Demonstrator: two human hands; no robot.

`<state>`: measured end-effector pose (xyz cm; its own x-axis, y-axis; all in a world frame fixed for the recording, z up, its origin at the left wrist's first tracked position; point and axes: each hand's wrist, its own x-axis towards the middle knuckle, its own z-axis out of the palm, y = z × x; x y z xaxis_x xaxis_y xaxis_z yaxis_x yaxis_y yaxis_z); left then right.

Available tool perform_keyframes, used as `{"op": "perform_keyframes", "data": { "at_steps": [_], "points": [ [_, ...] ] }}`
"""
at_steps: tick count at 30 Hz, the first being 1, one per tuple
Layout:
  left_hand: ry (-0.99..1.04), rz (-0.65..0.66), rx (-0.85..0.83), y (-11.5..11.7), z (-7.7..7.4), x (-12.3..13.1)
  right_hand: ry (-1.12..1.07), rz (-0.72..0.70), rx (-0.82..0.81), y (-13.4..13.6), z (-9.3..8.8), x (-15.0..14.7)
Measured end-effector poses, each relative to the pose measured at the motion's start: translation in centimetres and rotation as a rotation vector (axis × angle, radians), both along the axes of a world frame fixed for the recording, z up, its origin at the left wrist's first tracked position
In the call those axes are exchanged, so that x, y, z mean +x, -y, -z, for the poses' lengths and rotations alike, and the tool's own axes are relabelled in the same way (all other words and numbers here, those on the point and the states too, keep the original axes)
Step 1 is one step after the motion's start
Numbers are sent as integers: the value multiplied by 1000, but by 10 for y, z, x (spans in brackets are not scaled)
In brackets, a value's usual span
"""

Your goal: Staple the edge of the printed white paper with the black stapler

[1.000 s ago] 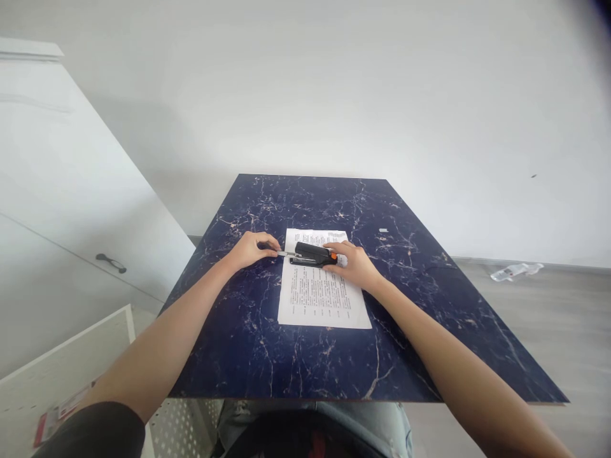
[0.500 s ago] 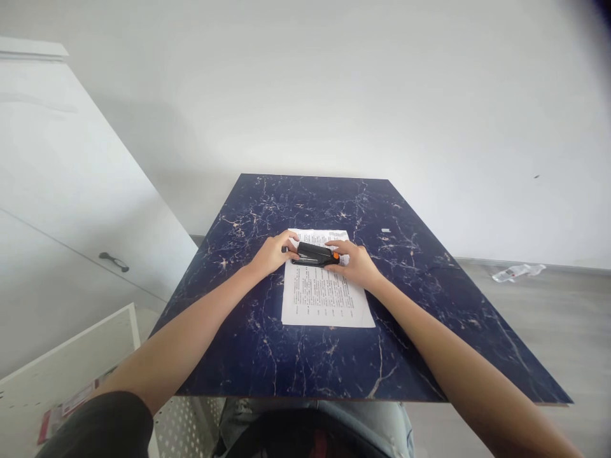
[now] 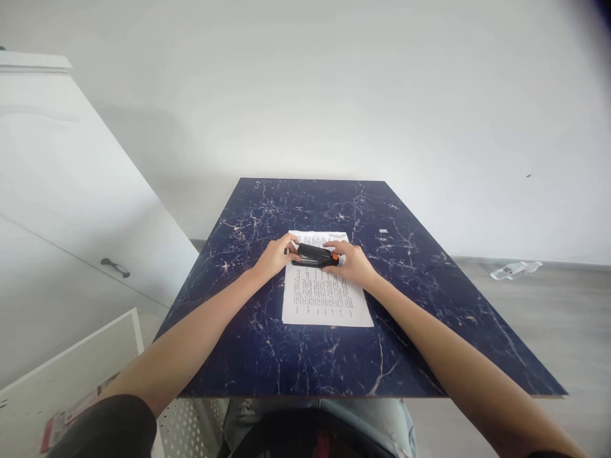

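A black stapler [image 3: 315,255] with an orange part at its right end is held above the upper part of a printed paper stack [image 3: 324,299]. My left hand [image 3: 280,253] is closed on the stapler's left end, thumb and fingers pinching it. The right end sits between the thumb and fingers of my right hand [image 3: 352,262]. The papers lie on the dark blue marble-patterned table [image 3: 238,356]. Whether the stapler touches the paper cannot be made out.
A small pale scrap [image 3: 383,231] lies on the table, right of the papers. A white cabinet [image 3: 71,191] stands at the left, with a white perforated basket [image 3: 184,426] below. Clear plastic packaging [image 3: 515,270] is on the floor at the right.
The view has shifted slightly. Both hands keep their hold on the stapler, with no clear movement against the papers.
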<state>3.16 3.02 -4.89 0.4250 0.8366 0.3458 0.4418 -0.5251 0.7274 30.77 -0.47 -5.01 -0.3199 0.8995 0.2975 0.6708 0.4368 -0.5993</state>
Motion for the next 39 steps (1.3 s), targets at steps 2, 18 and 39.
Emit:
{"op": "perform_keyframes", "data": {
  "at_steps": [2,18,39],
  "points": [
    [6,6,-11,0,0,0,6,5,-8,0,0,0],
    [15,13,4,-1,2,-1,37,19,9,-1,-1,-1],
    [108,123,-119,-10,0,-33,-27,43,-32,1,0,6]
  ]
}}
